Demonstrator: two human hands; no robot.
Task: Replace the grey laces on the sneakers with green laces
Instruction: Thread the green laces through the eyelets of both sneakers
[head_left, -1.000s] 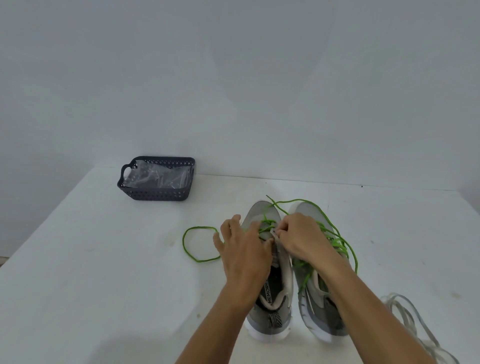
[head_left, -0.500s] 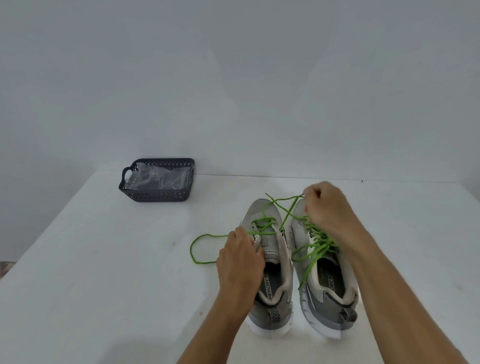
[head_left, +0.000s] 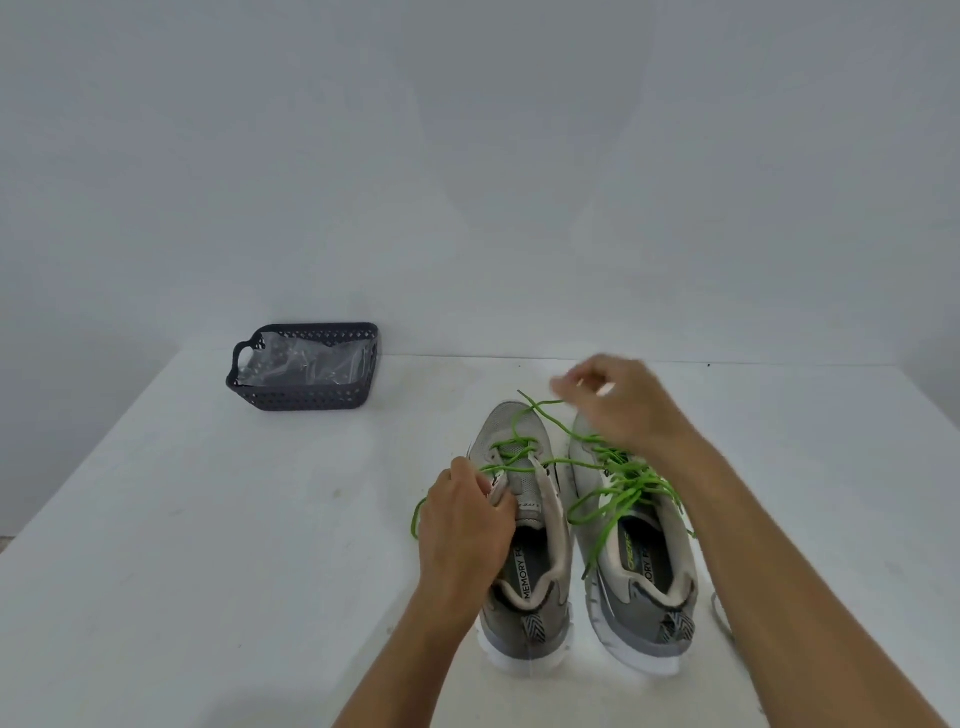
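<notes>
while the dark basket (head_left: 304, 400) with clear plastic in it sits well off to the left of both hands, the lacing job is in the middle of its run. the left hand (head_left: 467, 525) is curled round the side flap of the left sneaker (head_left: 524, 597), pinching it near the eyelets. just past its fingers, the green lace (head_left: 511, 449) crosses only the front holes of that shoe, and a loose loop hangs out on the far left side of the hand. the next move looks like poking a lace end through the next free hole and pulling it snug. inside the shoe, white letters read "memory fo", then get cut off. the right sneaker (head_left: 641, 587) already has its green lace in, and its insole shows part of the same words. above it, the right hand (head_left: 618, 400) is lifted and blurry; its fingers seem to pinch the lace end, pulling it up and away.
</notes>
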